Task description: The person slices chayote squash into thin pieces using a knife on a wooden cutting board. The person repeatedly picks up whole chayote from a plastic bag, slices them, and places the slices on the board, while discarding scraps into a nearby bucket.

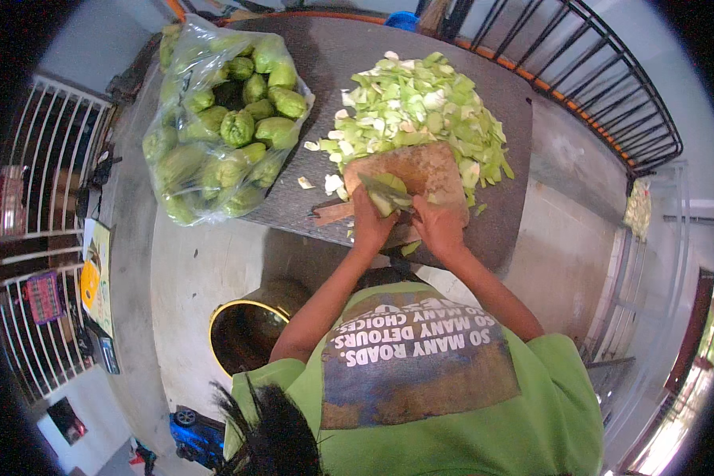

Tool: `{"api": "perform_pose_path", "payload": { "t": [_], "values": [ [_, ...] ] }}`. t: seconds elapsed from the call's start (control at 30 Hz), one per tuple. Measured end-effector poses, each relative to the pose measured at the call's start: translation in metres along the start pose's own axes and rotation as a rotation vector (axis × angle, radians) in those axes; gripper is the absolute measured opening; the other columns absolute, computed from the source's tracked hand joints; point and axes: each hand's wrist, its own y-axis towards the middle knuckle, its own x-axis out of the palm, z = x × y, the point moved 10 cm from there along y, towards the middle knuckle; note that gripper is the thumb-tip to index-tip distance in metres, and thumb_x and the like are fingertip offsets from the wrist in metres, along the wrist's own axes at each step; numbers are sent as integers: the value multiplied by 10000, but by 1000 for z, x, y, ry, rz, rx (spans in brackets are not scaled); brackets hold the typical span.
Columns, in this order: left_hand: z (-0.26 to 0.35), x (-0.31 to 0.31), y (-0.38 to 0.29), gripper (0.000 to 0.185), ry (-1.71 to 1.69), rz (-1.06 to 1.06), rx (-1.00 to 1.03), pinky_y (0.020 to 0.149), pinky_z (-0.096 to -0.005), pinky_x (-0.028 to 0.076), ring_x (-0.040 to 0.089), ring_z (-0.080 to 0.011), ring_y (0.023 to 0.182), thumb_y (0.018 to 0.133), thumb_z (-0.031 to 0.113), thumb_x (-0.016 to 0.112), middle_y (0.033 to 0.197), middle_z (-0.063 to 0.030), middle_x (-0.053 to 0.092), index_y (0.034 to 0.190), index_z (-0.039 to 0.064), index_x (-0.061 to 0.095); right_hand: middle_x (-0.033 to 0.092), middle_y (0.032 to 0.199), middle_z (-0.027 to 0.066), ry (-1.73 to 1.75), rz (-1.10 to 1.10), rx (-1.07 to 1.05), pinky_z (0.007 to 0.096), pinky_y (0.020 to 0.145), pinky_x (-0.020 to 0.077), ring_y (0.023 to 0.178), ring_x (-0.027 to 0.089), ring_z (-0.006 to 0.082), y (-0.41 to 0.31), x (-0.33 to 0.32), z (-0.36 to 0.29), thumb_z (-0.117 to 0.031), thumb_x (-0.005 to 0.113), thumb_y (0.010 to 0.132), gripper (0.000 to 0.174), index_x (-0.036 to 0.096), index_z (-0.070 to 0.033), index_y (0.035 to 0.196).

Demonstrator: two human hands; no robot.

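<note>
My left hand (373, 221) grips a pale green chayote (384, 205) above the near left part of a worn wooden cutting board (437, 169). A knife (387, 187) is in my right hand (441, 225), its blade lying across the chayote; my fingers hide the handle. Beyond the board, and partly around it, spreads a large heap of cut chayote pieces (422, 107), light green and white. Left of the heap, a clear plastic bag (184, 128) with its mouth open holds many whole green chayotes (238, 128).
The dark table (327, 47) has a rounded edge close to my body. A flat wooden piece (334, 213) lies left of the board, near a few scraps (305, 182). On the floor stand a yellow-rimmed bucket (214, 324) and a blue toy car (196, 437). A black metal rack (619, 53) rises at far right.
</note>
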Motion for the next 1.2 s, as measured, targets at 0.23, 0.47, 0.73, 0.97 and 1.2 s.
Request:
{"api": "perform_pose_path", "payload": {
  "t": [0.23, 0.47, 0.73, 0.97, 1.2],
  "values": [
    [19, 12, 4, 603, 182, -25, 228, 960, -462, 376, 444, -420, 1110, 671, 79, 713, 1183, -238, 447, 1213, -13, 465, 635, 748, 152, 54, 28, -4, 503, 579, 484, 707, 631, 389, -22, -1, 0, -180, 671, 792, 316, 482, -102, 1034],
    [16, 14, 19, 537, 109, -52, 82, 884, -478, 410, 482, -422, 1037, 668, 72, 709, 1110, -242, 488, 1149, -21, 488, 638, 772, 181, 68, -8, 9, 509, 623, 467, 743, 621, 409, -5, -13, -3, -93, 660, 787, 319, 468, -50, 1039],
    [14, 17, 22, 550, 118, -80, 52, 899, -492, 406, 470, -440, 1063, 682, 69, 704, 1165, -265, 448, 1162, -42, 460, 619, 765, 216, 111, -47, -8, 537, 636, 463, 755, 614, 424, -5, -14, -2, -106, 617, 801, 240, 483, -45, 990],
    [9, 18, 20, 580, 160, -112, 16, 921, -485, 402, 462, -444, 1065, 670, 90, 730, 1134, -258, 459, 1165, -51, 463, 627, 778, 214, 141, -31, -11, 527, 626, 463, 757, 620, 419, 4, -13, -5, -101, 625, 796, 261, 482, -48, 1007],
    [4, 18, 19, 626, 192, -109, -28, 886, -482, 421, 490, -443, 1019, 661, 104, 750, 1112, -264, 465, 1170, -76, 434, 629, 773, 202, 38, -15, 15, 512, 629, 469, 753, 617, 422, 16, 1, -9, -90, 654, 785, 276, 475, -41, 990]
  ]
}}
